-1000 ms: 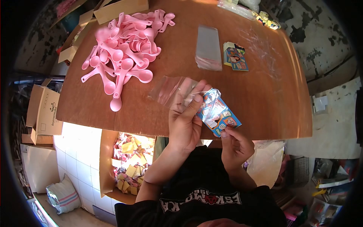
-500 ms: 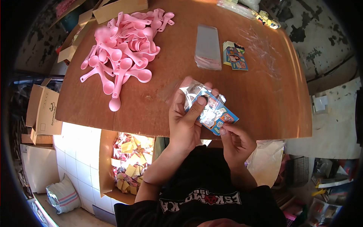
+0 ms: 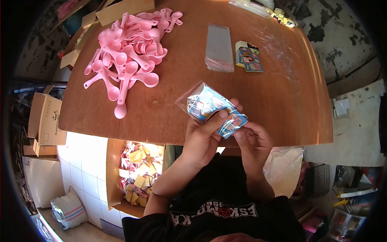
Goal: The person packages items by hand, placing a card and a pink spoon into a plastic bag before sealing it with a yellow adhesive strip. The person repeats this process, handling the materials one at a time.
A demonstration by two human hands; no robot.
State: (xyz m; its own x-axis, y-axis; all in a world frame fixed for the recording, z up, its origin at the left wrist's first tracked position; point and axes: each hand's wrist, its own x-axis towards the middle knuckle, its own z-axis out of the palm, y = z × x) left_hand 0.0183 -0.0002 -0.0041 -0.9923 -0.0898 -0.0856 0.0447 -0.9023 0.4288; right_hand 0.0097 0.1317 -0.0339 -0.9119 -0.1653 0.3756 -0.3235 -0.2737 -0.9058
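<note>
My left hand [image 3: 201,141] is closed on a blue printed card [image 3: 205,101], its thumb lying across the front. The card is inside a clear plastic bag [image 3: 184,99], whose loose end sticks out at the upper left. At the card's lower right end, my right hand [image 3: 256,142] pinches the edge between thumb and fingers. Beyond my hands, a stack of clear plastic bags [image 3: 219,44] lies beside a small stack of matching cards [image 3: 250,60]. A large heap of pink measuring spoons [image 3: 131,66] covers the table's far left.
The brown wooden table [image 3: 169,117] ends just in front of my body. Below its edge, an open carton [image 3: 115,173] holds yellow and pink packed pieces. More cardboard boxes [image 3: 50,119] stand at the left. Thin clear plastic film [image 3: 280,52] lies at the table's right.
The card has slid further up into the bag; its lower right end was sticking out before. My left thumb has shifted towards that end, and the bag's loose end now spreads out.
</note>
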